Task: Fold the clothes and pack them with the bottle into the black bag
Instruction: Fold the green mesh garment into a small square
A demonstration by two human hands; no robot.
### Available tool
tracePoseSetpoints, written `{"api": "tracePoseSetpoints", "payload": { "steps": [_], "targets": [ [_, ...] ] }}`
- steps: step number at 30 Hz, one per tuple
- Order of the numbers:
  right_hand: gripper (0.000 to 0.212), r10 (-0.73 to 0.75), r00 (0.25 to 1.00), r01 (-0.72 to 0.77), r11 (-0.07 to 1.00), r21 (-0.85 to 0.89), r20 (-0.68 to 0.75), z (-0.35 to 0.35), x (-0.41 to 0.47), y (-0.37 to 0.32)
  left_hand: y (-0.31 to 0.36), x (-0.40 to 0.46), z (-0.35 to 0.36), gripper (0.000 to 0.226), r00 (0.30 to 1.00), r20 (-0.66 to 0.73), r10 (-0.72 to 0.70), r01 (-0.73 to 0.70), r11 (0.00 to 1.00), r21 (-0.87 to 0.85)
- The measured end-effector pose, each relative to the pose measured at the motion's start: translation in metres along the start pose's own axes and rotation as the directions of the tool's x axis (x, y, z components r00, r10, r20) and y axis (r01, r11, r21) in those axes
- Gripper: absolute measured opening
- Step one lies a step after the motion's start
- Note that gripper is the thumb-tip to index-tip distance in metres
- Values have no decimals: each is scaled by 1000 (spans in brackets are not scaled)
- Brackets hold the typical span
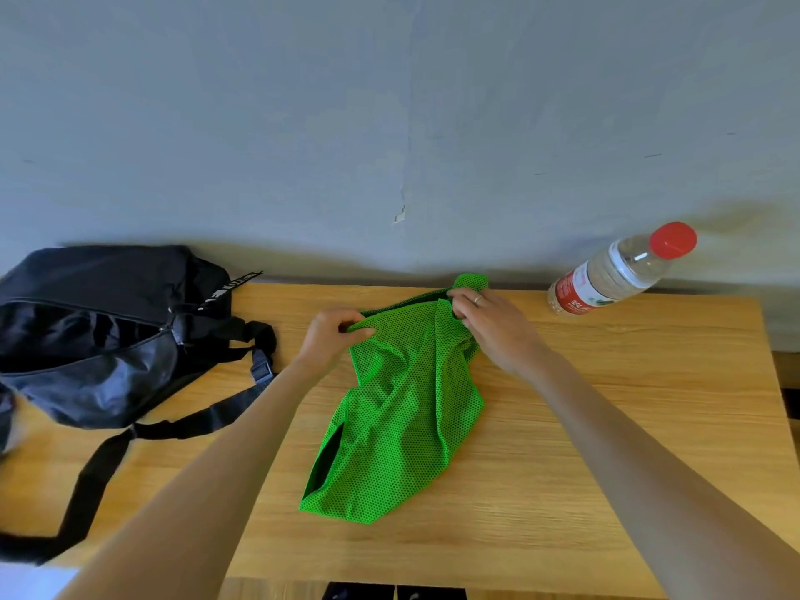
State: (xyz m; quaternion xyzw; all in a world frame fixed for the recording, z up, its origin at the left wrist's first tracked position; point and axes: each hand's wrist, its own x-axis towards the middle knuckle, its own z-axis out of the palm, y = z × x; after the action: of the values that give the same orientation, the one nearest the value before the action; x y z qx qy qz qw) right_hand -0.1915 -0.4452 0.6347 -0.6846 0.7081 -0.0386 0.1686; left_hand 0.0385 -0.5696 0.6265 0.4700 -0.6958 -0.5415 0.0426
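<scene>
While the green mesh garment (402, 409) lies rumpled across the middle of the wooden counter (606, 426), both hands pinch its far edge: the left hand (333, 335) at one corner, the right hand (489, 322) at the other. A black bag (86, 331) sits unzipped at left; the red-capped water bottle (619, 270) stands at far right.

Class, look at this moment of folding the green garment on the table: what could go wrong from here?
1. The green mesh garment lies bunched and creased, so a fold now may come out uneven.
2. The bottle stands near the table's far right corner; a sweeping arm might topple it.
3. The black bag's strap trails off the front edge and could snag.
</scene>
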Motion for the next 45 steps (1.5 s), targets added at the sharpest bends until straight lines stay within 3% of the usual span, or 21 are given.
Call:
{"api": "tracePoseSetpoints", "payload": {
  "steps": [5,13,23,28,37,45],
  "targets": [
    [10,-14,1000,14,999,29,11,2,6,-7,-2,0,0,16,1000,-3,-3,3,1000,-8],
    [28,-9,989,17,999,52,-149,14,2,-9,-5,0,-1,5,1000,4,17,-17,999,-31],
    [22,-4,975,-4,999,-36,-223,14,2,-11,-9,2,-2,12,1000,21,-10,11,999,-43],
    [27,57,972,-63,998,-20,-226,16,3,-11,-10,2,-2,14,1000,31,0,2,998,-61],
    [38,-18,983,-8,990,-140,-181,18,5,-14,-11,3,-4,17,999,43,3,0,998,-69],
    [39,64,977,-84,993,-87,-204,13,3,-16,-10,3,-5,18,999,51,13,-9,997,-79]
  ]
}}
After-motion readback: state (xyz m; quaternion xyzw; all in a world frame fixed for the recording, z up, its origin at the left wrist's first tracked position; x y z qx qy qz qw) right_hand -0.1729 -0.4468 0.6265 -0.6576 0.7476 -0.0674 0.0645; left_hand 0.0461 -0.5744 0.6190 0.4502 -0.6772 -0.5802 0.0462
